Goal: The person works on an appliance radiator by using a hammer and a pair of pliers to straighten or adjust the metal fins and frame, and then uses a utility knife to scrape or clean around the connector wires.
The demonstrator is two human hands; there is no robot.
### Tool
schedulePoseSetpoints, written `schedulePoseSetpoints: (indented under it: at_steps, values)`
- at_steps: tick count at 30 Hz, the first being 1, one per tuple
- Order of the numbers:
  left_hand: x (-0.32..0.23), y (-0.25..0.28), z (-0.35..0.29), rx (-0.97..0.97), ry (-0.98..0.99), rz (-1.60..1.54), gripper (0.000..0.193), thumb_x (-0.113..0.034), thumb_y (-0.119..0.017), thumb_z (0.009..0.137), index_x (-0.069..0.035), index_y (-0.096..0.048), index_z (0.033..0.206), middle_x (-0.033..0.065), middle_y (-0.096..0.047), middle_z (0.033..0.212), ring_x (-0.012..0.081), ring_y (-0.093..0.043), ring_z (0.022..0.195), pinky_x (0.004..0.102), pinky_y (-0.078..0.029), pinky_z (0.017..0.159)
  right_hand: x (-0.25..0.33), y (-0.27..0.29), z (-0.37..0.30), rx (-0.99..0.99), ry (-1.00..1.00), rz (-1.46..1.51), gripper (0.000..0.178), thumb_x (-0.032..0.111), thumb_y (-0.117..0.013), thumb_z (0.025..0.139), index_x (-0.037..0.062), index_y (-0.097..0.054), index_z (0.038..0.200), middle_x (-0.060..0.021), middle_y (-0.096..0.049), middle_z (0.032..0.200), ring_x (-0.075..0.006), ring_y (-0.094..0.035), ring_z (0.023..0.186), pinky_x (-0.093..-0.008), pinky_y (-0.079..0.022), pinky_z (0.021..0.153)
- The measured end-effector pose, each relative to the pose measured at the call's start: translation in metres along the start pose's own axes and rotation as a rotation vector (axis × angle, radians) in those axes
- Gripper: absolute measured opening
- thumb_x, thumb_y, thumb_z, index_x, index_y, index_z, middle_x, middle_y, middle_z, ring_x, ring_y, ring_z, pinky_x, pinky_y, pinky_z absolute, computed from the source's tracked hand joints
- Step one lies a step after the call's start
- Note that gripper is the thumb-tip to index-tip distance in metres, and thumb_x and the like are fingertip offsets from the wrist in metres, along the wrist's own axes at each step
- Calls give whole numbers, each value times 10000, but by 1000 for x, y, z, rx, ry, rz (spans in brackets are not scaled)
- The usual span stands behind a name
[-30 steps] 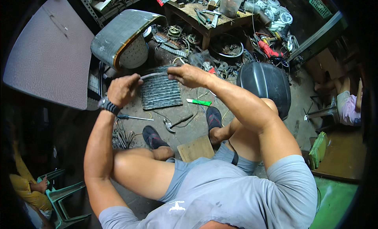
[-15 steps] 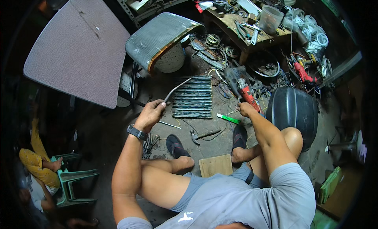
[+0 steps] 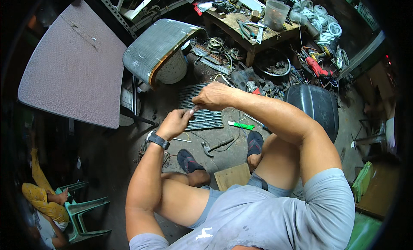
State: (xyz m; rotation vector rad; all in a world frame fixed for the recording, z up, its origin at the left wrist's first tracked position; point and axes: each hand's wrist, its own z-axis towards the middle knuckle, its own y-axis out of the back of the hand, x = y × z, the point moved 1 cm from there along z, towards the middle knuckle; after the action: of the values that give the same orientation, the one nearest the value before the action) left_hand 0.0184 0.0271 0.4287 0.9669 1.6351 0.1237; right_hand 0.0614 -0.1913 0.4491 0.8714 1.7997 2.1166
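My left hand (image 3: 174,124), with a dark watch on its wrist, is closed in a pinch in front of me. My right hand (image 3: 214,96) reaches across and meets it, fingers curled at the left fingertips. Between them only a short dark bit of a thin strip (image 3: 196,107) shows; the hands hide the rest. Under both hands a dark ribbed mat (image 3: 206,121) lies on the floor. Close to it are a green and white box cutter (image 3: 241,125), a claw hammer (image 3: 217,146) and a thin tool with a metal shaft (image 3: 257,122).
A wooden board (image 3: 232,177) lies between my feet. Ahead stand a curved grey shell (image 3: 161,45) and a low workbench (image 3: 236,24) with pliers. A pinkish panel (image 3: 73,65) is at left, a black rounded case (image 3: 312,108) at right. Another person sits by a green stool (image 3: 81,211).
My right hand has moved left from beside the red grinder to my left hand. The long grey bent strip standing out of my left hand is now mostly hidden. The view has shifted slightly.
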Motion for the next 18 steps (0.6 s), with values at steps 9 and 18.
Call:
schedulePoseSetpoints:
  at_steps: [9,18]
  values:
    - [10,0,1,-304,126,423,430,-386,-465,1029,-33,-684,917,272,-689,907,480,-649,926,570,-487,800,6,-24,29,-71,-226,-4,346,429,-582,966,99,-686,946,-209,-706,772,-421,-702,740,-517,-562,658]
    - [37,8,37,-549,101,-254,389,-319,-497,1047,21,-681,1091,189,-722,965,294,-685,904,419,-502,822,7,-39,70,-92,-640,1287,406,421,-461,1069,47,-619,1076,-66,-624,907,-166,-565,714,-370,-564,646]
